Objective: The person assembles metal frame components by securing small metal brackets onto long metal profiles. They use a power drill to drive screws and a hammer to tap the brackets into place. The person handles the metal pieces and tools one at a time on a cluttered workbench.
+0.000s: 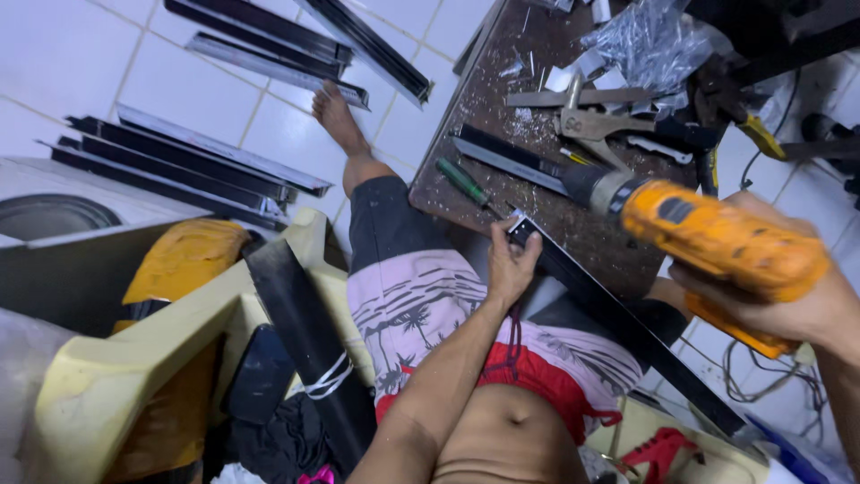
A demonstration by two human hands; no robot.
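My left hand (509, 265) grips the upper end of a long black metal profile (627, 332) that runs from the brown board down across my lap to the lower right. My right hand (779, 309) holds an orange power drill (717, 237); its dark chuck points left over the board, a little above the profile's held end. A green-handled screwdriver (464, 182) lies on the board just left of my left hand.
The brown work board (502, 108) carries a dark metal strip (506, 154), snips (591, 125), a clear bag of screws (645, 40) and metal scraps. Black profiles (179, 161) lie on the white tile floor. A yellow plastic chair (179, 332) stands at my left.
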